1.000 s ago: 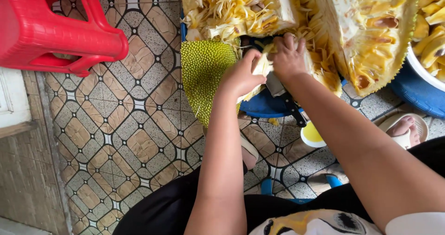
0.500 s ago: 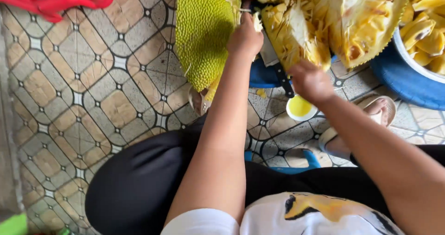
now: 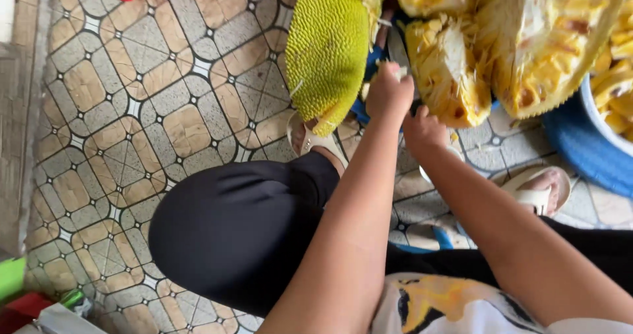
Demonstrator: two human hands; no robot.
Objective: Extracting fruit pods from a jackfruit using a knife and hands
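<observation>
The left hand (image 3: pixel 389 95) is closed around a knife (image 3: pixel 397 49) whose blade points away into the cut jackfruit (image 3: pixel 448 77); the right hand (image 3: pixel 424 126), just beside and nearer, looks loosely curled, its hold unclear. Cutting well probably means keeping those fingers behind the blade. Beyond-left lies a green rind piece (image 3: pixel 326 50).

The left hand (image 3: pixel 389 95) is closed in a fist near a knife blade (image 3: pixel 397 47), apparently gripping its handle, though the fingers hide it. The right hand (image 3: pixel 424 128) sits just beside it, below a cut jackfruit piece (image 3: pixel 448 70) with yellow flesh. A green spiky rind section (image 3: pixel 326 50) leans to the left (its lower end near a sandalled foot (image 3: pixel 315 139)) on the patterned tile floor (image 3: pixel 132 123).
</observation>
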